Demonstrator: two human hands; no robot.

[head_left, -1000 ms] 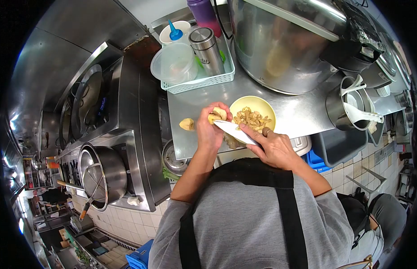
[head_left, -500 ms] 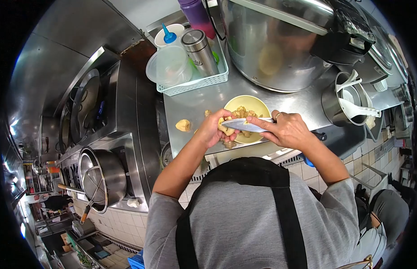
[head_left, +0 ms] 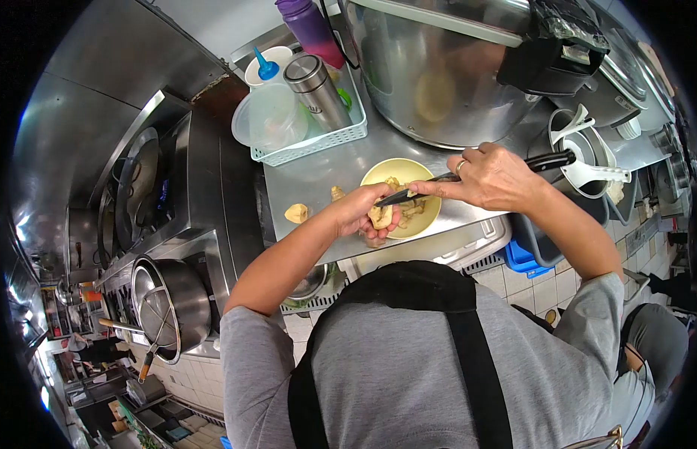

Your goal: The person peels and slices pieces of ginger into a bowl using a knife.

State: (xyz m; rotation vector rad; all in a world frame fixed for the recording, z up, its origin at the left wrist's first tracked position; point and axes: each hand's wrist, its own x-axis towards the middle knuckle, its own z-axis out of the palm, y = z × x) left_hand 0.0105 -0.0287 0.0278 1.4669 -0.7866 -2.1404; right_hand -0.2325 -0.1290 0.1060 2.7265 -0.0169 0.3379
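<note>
My left hand (head_left: pixel 356 211) is closed around a peeled, pale yellow piece of ginger (head_left: pixel 380 217), above the near left side of a yellow bowl (head_left: pixel 432 224). With my right hand (head_left: pixel 492 178) I grip a knife (head_left: pixel 552 160), its dark handle sticking out past my palm to the right. One finger lies along the blade, seen nearly edge-on, and the tip meets the top of the held ginger. Small ginger pieces (head_left: pixel 413 217) lie in the bowl. On the counter to the left are a cut ginger lump (head_left: pixel 296 213) and an unpeeled-looking bit (head_left: pixel 337 193).
Behind the bowl stands a large steel cooker (head_left: pixel 438 82). A pale basket (head_left: pixel 311 147) holds a steel flask (head_left: pixel 317 91) and a plastic tub (head_left: pixel 270 118). To the right, a steel pot (head_left: pixel 558 150) contains white ladles. A stove with a pot (head_left: pixel 185 307) is at left.
My right hand has moved up and right, and the knife has turned so its broad face no longer shows. My left hand still holds the ginger. The whole view has shifted slightly.
</note>
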